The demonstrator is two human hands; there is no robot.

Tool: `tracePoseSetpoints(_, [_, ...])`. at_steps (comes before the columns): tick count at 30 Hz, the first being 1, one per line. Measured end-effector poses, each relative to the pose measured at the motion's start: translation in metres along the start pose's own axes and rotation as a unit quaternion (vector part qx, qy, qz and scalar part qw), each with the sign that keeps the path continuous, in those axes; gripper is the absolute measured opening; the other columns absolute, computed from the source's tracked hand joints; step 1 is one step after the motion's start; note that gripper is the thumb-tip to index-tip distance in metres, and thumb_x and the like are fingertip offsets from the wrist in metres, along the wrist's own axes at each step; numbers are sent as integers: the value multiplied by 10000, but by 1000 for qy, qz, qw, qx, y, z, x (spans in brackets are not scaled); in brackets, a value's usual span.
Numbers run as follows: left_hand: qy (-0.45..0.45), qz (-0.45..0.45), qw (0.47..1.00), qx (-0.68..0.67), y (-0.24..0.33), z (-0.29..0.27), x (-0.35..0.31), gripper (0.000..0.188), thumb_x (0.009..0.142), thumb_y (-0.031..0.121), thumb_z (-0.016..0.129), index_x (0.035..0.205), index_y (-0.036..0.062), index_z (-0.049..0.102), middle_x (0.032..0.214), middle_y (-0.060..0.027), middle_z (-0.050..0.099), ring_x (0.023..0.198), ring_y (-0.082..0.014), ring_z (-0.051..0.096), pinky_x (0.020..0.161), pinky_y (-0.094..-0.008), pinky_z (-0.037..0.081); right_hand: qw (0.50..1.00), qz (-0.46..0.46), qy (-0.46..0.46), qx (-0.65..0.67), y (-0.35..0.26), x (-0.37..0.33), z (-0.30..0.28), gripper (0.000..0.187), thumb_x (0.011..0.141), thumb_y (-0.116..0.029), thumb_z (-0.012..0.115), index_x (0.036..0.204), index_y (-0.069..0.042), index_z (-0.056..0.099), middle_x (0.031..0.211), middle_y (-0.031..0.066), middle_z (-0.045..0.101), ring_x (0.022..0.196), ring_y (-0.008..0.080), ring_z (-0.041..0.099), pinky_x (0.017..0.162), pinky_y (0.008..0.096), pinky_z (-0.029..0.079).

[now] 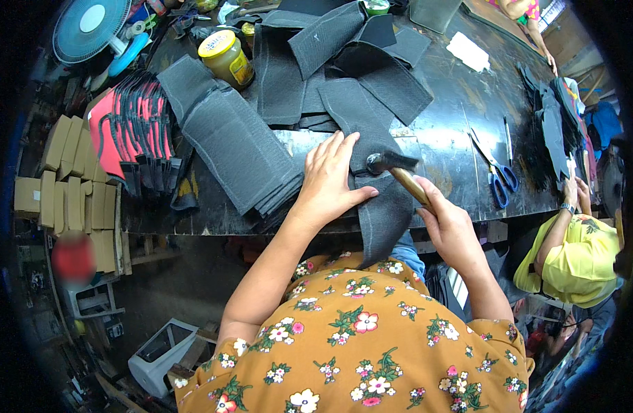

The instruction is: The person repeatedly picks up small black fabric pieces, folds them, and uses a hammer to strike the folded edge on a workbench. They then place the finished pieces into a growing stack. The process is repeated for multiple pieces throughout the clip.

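My right hand [448, 221] is closed round the wooden handle of a hammer [410, 184]. The dark hammer head rests on or just above a black fabric piece [354, 103] near the table's front edge. Flat on that piece lies my left hand [332, 180], fingers stretched out and thumb pointing toward the hammer. A curved black flap [386, 217] hangs over the edge below the hammer. Left of my left hand lies a stack of black fabric pieces [240, 148]. Several loose black pieces [392, 79] are heaped beyond my hands.
Blue-handled scissors [499, 177] lie to the right. A yellow-lidded jar [227, 60] and pink-and-black pieces [134, 127] sit at left, near a fan [92, 27]. One person in yellow [571, 258] works at the right; another's arm [539, 41] shows at the far right.
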State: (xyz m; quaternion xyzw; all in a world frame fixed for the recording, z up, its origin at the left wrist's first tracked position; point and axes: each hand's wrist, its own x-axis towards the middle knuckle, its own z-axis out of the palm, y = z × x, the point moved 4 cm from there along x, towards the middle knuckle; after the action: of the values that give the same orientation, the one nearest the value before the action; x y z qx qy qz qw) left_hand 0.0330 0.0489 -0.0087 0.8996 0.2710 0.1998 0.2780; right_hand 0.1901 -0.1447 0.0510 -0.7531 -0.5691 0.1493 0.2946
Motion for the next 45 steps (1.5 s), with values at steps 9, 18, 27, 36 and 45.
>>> tracePoseSetpoints(9, [18,-1,1000,-7,-4,2,1,1139,640,409,1002,1560,4,465,1558,-285,518,1518,-409,442,1256,-522,311,998,9,-64,23,-11,9,10,585,991,-40,685,1553,-87,530,1355,245,691,1209,436,693,994,453,563])
tracePoseSetpoints(18, [29,-11,999,-15,-10,8,-1,1151,632,444,1002,1578,68,464,1567,-265,524,1513,-410,450,1255,-514,315,999,-9,-35,28,-5,2,5,627,973,-24,694,1568,-129,527,1349,232,697,1183,426,706,966,442,578])
tracePoseSetpoints(27, [253,131,949,-135,22,-80,-11,756,829,164,903,1487,18,562,1464,-180,631,1300,-346,614,1003,-399,500,992,45,107,49,65,-1,-21,508,1030,20,626,1534,-2,562,1515,213,633,1430,272,591,1200,379,419])
tracePoseSetpoints(36, [405,-135,902,-68,-130,-228,7,719,852,59,848,1510,23,560,1404,-224,649,1088,-214,690,873,-312,561,968,71,158,-180,133,3,-33,572,1025,-47,640,1567,-216,567,1305,226,668,1155,433,670,988,458,526])
tracePoseSetpoints(45, [378,-50,890,248,-151,-196,11,577,929,303,781,1447,106,624,1639,-252,445,1508,-454,424,1225,-564,344,955,83,135,-250,123,16,-28,553,940,-114,777,1479,-131,657,1052,178,609,1036,377,601,957,474,488])
